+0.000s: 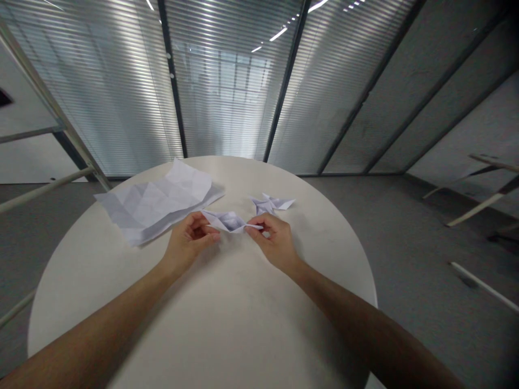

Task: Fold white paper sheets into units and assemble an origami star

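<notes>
Between my two hands is a folded piece of white paper (230, 220), an origami shape with pointed ends and a hollow middle. My left hand (192, 236) pinches its left end between thumb and fingers. At the opposite end, the thumb and fingers of my right hand (273, 237) are closed on the pointed tip. Just beyond my right hand lies a second folded paper figure (271, 203) with several sharp points. Creased, unfolded white paper sheets (158, 201) lie behind and left of my left hand.
All of this is on a round white table (227, 324). Past its far edge stand glass panels with blinds (227, 97). A pale frame (48, 189) rises at the left, and pale table legs (478, 208) show on the right over grey carpet (409, 259).
</notes>
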`<state>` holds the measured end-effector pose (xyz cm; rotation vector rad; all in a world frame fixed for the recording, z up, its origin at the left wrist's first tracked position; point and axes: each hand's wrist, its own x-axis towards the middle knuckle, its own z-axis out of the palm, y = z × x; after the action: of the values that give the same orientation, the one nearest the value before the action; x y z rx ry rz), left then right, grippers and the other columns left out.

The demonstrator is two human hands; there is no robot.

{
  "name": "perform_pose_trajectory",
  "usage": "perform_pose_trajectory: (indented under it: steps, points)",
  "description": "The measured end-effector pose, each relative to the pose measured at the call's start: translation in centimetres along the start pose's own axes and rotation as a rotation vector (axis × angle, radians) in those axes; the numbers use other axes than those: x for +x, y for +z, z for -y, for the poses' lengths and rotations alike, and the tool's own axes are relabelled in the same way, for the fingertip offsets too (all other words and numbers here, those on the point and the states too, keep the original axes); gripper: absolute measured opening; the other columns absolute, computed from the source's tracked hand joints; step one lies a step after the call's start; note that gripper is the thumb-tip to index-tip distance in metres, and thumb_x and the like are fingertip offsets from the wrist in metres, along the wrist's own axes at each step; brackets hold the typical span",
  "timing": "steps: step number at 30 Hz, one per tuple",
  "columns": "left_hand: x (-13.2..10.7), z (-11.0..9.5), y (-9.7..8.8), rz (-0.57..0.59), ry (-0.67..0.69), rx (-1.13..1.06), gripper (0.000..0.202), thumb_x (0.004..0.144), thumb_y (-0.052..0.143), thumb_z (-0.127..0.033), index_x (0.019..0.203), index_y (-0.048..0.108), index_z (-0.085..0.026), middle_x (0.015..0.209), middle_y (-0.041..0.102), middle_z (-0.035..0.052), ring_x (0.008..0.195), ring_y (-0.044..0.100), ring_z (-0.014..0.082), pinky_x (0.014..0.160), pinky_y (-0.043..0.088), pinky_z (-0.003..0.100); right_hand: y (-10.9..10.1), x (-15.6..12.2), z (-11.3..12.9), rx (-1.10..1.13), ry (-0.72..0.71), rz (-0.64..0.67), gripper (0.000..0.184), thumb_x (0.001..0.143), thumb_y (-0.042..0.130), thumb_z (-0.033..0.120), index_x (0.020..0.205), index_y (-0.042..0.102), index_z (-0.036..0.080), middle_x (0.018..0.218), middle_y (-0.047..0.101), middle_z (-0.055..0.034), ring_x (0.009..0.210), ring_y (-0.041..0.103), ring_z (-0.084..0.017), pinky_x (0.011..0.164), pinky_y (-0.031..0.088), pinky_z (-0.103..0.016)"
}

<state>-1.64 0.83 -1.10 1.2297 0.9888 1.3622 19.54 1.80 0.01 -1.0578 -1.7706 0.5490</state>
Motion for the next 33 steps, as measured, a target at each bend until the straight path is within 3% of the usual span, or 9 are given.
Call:
perform_pose_trajectory:
  steps: [3,8,12,14,17,19,33]
  points:
    - [0.1,0.2,-0.2,-0.025,0.022,-0.028,0.051,0.057,0.081,-0.023,0.1,0.055,-0.018,0.096,0.067,0.0041,0.071,0.063,0.0128,0.069,0.051,0.028,-1.5,0.8,-0.5,-0.04,-0.016,-0.098,0.01,0.08,0.061,0.03,0.078,0.062,0.02,0.076,0.064,-0.0015,0.069,0.058,-0.014,0.062,0.046,-0.025]
    - [0.1,0.4,-0.4,-0.024,0.065,0.024,0.041,0.062,0.078,-0.023,0.097,0.058,-0.016,0.093,0.067,0.004,0.066,0.057,0.0087,0.065,0.048,0.024,-5.8,2.3,-1.9,-0.177,0.186,-0.203,0.012,0.075,0.061,0.03,0.078,0.054,0.021,0.063,0.063,0.0002,0.057,0.059,-0.015,0.054,0.043,-0.025]
    - [0.1,0.3,-0.4,-0.029,0.081,0.058,0.037,0.064,0.078,-0.024,0.095,0.06,-0.016,0.091,0.067,0.0032,0.065,0.055,0.0087,0.063,0.045,0.023,-9.0,3.0,-2.4,-0.479,0.313,-0.168,0.01,0.066,0.059,0.018,0.069,0.05,0.022,0.053,0.061,0.0031,0.052,0.059,-0.015,0.056,0.041,-0.024]
    - [0.1,0.4,-0.5,-0.032,0.085,0.078,0.035,0.065,0.077,-0.024,0.095,0.06,-0.016,0.09,0.067,0.0031,0.066,0.055,0.0089,0.063,0.045,0.022,-10.0,3.0,-2.5,-0.558,0.347,-0.051,0.01,0.064,0.057,0.016,0.063,0.049,0.022,0.051,0.061,0.0037,0.052,0.058,-0.014,0.055,0.039,-0.024]
    - [0.2,0.5,-0.6,-0.042,0.092,0.108,0.031,0.067,0.075,-0.025,0.094,0.062,-0.016,0.088,0.067,0.003,0.066,0.056,0.0098,0.063,0.044,0.023,-10.4,3.1,-2.9,-0.641,0.381,0.147,0.011,0.065,0.054,0.015,0.059,0.049,0.022,0.05,0.061,0.0036,0.053,0.058,-0.014,0.055,0.037,-0.023]
    - [0.2,0.6,-0.6,-0.043,0.098,0.127,0.03,0.067,0.076,-0.026,0.092,0.063,-0.016,0.086,0.067,0.0029,0.066,0.056,0.0104,0.062,0.044,0.023,-10.3,3.1,-3.4,-0.722,0.382,0.201,0.011,0.066,0.053,0.014,0.058,0.049,0.022,0.05,0.062,0.0031,0.055,0.058,-0.014,0.057,0.036,-0.024]
    - [0.1,0.9,-0.6,-0.038,0.074,0.194,0.021,0.068,0.074,-0.028,0.082,0.065,-0.016,0.074,0.064,0.0007,0.066,0.057,0.0118,0.063,0.043,0.023,-8.8,3.2,-5.3,-0.766,0.375,0.089,0.005,0.069,0.055,0.018,0.064,0.054,0.021,0.064,0.066,0.0001,0.063,0.058,-0.015,0.06,0.037,-0.025]
